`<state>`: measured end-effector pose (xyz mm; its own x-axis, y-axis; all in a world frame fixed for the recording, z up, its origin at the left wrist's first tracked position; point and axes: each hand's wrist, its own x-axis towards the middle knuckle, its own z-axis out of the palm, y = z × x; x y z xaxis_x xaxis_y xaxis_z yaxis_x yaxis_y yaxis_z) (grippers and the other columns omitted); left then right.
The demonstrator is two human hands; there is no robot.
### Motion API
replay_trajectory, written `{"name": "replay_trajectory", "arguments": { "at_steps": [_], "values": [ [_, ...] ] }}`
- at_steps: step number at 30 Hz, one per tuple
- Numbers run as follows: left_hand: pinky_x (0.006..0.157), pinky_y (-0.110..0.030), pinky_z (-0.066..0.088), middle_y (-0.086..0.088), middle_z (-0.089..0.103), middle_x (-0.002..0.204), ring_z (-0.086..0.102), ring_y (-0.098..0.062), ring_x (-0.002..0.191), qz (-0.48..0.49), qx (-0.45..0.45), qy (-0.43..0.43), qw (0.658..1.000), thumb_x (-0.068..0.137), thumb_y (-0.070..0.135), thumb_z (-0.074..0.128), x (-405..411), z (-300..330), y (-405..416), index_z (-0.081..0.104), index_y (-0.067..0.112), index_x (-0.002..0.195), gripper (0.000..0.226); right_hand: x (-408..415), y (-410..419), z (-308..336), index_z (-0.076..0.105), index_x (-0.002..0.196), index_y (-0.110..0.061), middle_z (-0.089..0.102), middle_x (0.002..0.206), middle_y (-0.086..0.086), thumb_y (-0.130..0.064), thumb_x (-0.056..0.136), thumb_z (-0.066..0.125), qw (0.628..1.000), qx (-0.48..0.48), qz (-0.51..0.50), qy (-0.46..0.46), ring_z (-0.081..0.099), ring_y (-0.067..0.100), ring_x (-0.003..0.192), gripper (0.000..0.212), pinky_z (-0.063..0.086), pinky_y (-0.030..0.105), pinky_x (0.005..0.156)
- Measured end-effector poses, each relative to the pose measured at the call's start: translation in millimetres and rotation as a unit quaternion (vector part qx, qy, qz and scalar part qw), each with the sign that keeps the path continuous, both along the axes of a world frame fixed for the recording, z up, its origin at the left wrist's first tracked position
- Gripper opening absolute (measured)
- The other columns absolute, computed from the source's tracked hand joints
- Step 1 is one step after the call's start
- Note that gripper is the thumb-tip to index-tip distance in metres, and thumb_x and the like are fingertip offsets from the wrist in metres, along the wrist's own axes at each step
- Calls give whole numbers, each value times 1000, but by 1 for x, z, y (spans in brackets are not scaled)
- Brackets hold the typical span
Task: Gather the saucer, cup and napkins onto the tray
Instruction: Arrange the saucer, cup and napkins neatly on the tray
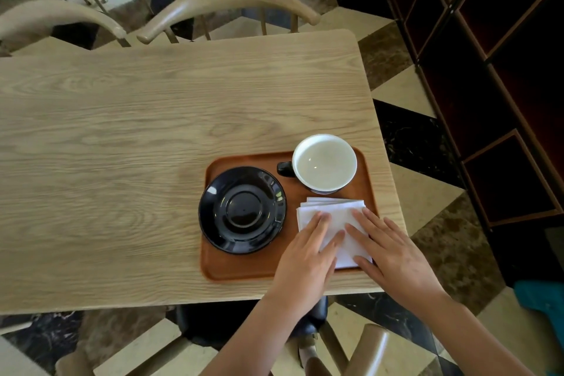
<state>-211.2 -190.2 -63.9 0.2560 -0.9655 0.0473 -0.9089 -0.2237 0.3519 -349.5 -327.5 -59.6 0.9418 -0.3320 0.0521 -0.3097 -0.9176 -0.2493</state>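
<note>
A brown wooden tray (238, 273) lies near the table's right front corner. On its left half sits a glossy black saucer (242, 210), overhanging the tray's left rim a little. A cup (324, 163), white inside with a dark handle pointing left, stands upright at the tray's far right. In front of the cup, a stack of white napkins (331, 212) lies on the tray. My left hand (308, 256) and my right hand (393, 250) both rest flat on the napkins, fingers spread, pressing from either side.
The light wooden table (122, 162) stretches to the left. Two curved wooden chair backs (225, 0) stand at its far edge. A dark shelf unit (494, 70) rises at the right. Another chair (372, 348) is below the near edge.
</note>
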Motion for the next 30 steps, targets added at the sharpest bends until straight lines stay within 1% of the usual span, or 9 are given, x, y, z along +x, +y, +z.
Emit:
{"name": "replay_trajectory", "arguments": {
  "at_steps": [5, 8, 12, 17, 19, 22, 24, 27, 30],
  "values": [
    [106, -35, 35, -14, 42, 143, 34, -26, 136, 6, 12, -4, 1000, 94, 27, 40, 8, 2, 7, 49, 19, 131, 39, 8, 5, -1, 54, 127, -13, 48, 140, 12, -36, 89, 40, 1000, -5, 4, -2, 40, 24, 132, 47, 39, 45, 104],
    [107, -35, 33, -14, 44, 142, 36, -25, 135, 0, 13, -4, 1000, 94, 29, 33, 13, 3, 12, 51, 20, 130, 41, 13, 10, -2, 56, 126, -12, 49, 138, 14, -34, 87, 43, 1000, -10, 7, -5, 42, 26, 130, 47, 41, 44, 103],
    [107, -34, 33, -12, 44, 143, 36, -24, 135, 2, 21, 0, 1000, 94, 30, 33, 17, 6, 16, 50, 21, 130, 41, 16, 16, -5, 54, 126, -12, 50, 138, 16, -33, 86, 42, 1000, -7, 3, 0, 44, 28, 129, 47, 46, 47, 99],
    [109, -36, 32, -13, 41, 145, 33, -25, 137, 6, 23, -7, 1000, 96, 29, 33, 13, 5, 21, 49, 20, 132, 41, 14, 20, -2, 55, 125, -12, 50, 138, 16, -33, 86, 43, 1000, -7, 10, -2, 44, 28, 129, 46, 45, 47, 100],
    [108, -37, 33, -14, 40, 145, 33, -26, 137, 2, 33, -5, 999, 95, 29, 32, 15, 3, 16, 49, 19, 132, 41, 16, 16, -1, 56, 124, -11, 50, 137, 17, -31, 86, 51, 1000, -12, 11, -1, 45, 29, 128, 44, 45, 48, 99],
    [108, -39, 33, -15, 41, 145, 34, -27, 136, 1, 48, -4, 999, 94, 29, 31, 16, 5, 13, 48, 19, 132, 43, 19, 14, 4, 61, 119, -9, 54, 133, 18, -25, 74, 70, 1000, -9, 4, -2, 50, 31, 124, 49, 48, 50, 95],
    [106, -39, 34, -15, 44, 143, 37, -28, 134, -2, 63, -1, 998, 93, 28, 38, 16, 10, 12, 49, 18, 131, 41, 22, 16, 10, 64, 116, -11, 58, 129, 17, -25, 67, 78, 1000, -19, 2, 23, 54, 30, 120, 53, 49, 49, 94],
    [100, -40, 42, -17, 52, 135, 47, -30, 127, -9, 85, -7, 996, 82, 24, 64, 18, 22, 7, 55, 14, 126, 46, 31, 14, 23, 70, 106, -16, 67, 117, 12, -33, 55, 86, 997, -41, -16, 67, 63, 25, 108, 56, 51, 45, 88],
    [82, -36, 54, -11, 64, 120, 62, -27, 109, 0, 83, -19, 996, 69, 25, 76, 26, 49, 6, 62, 13, 117, 51, 40, 17, 46, 71, 98, -21, 73, 101, 5, -38, 54, 87, 995, -32, -40, 80, 69, 21, 92, 51, 53, 42, 83]
  ]
}}
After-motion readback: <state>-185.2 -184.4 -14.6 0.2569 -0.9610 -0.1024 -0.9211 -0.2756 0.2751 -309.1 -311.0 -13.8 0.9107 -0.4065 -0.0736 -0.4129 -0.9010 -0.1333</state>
